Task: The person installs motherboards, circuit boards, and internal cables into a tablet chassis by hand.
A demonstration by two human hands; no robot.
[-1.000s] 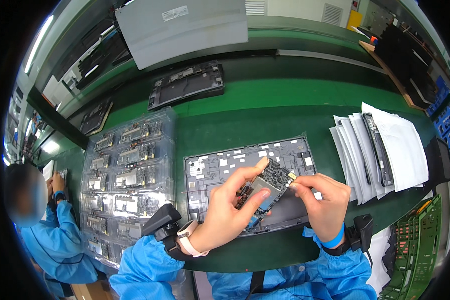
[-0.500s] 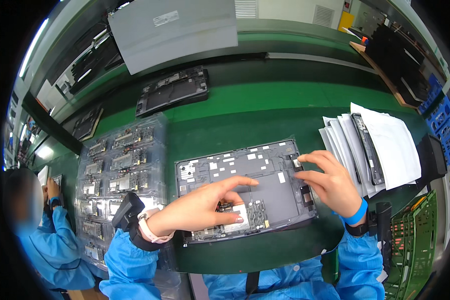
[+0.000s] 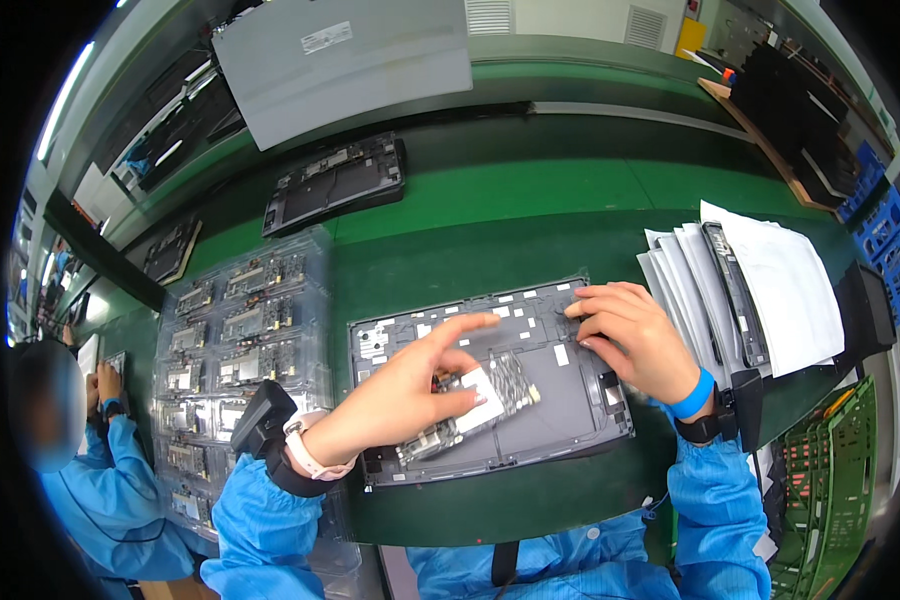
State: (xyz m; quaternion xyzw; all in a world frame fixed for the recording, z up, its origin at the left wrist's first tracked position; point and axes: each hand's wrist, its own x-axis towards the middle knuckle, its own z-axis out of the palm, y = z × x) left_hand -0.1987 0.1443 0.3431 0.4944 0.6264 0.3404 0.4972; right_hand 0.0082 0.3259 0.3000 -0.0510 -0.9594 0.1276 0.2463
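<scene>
A dark laptop casing [image 3: 560, 390] with many small white pads lies flat on the green table before me. Over its lower half my left hand [image 3: 410, 385] grips a circuit board [image 3: 495, 395] that is tilted and raised at an angle to the casing. The thumb lies across the board's white patch; the fingers behind it are partly hidden. My right hand [image 3: 635, 335] hovers at the casing's upper right corner, fingers stretched out and bent a little, thumb apart below them. Nothing shows between them.
To the left, clear plastic trays [image 3: 240, 350] hold several circuit boards. White sheets [image 3: 785, 290] with a black strip-shaped part [image 3: 735, 295] stand at the right. Another casing [image 3: 335, 185] lies further back. A co-worker's hand [image 3: 108, 382] is at far left; a green crate [image 3: 820, 490] stands lower right.
The circuit board has been lifted and turned, its right end swung up and away from me, in my left hand. My right hand has shifted slightly left and up along the casing's corner.
</scene>
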